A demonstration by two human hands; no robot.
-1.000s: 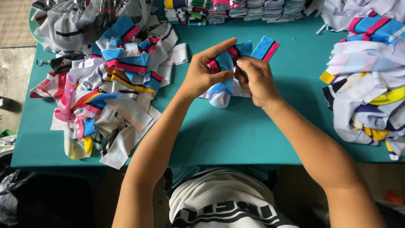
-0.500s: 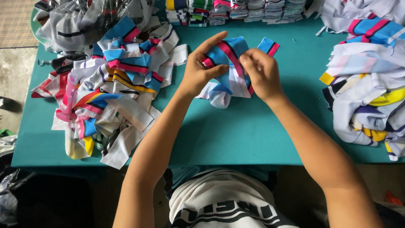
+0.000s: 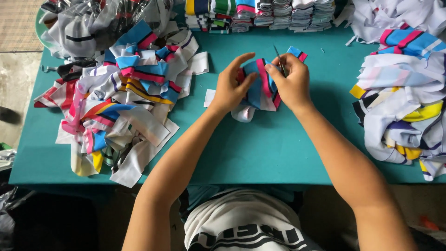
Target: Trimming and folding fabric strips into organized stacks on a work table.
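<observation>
While the teal table (image 3: 260, 153) fills nearly the whole view from the head camera, let's run down what sits on it, biggest first. Over on the left, a big loose heap of striped fabric pieces (image 3: 121, 102) sprawls from the far edge almost to the near one, all blue, pink, white and yellow bands tangled together. On the right edge, a second heap of cloth (image 3: 404, 97), mostly white with blue and yellow stripes, spills off the side of the frame. Along the far edge, a row of neatly folded stacks (image 3: 260, 14) stands side by side, and at the far left corner there's a crumpled clear plastic bag (image 3: 79, 23) with grey and white fabric in it.

Now to the middle, well apart from both heaps: the blue-and-pink striped piece (image 3: 260, 90) lies bunched on the table, a white end poking out beneath it. The left hand (image 3: 232, 86) is curled onto its left side, fingers spread and pinching the fabric. The right hand (image 3: 290, 81) is closed over the right side, and it also grips small thread snips (image 3: 279, 61), the thin blade pointing up and away between the fingers.
</observation>
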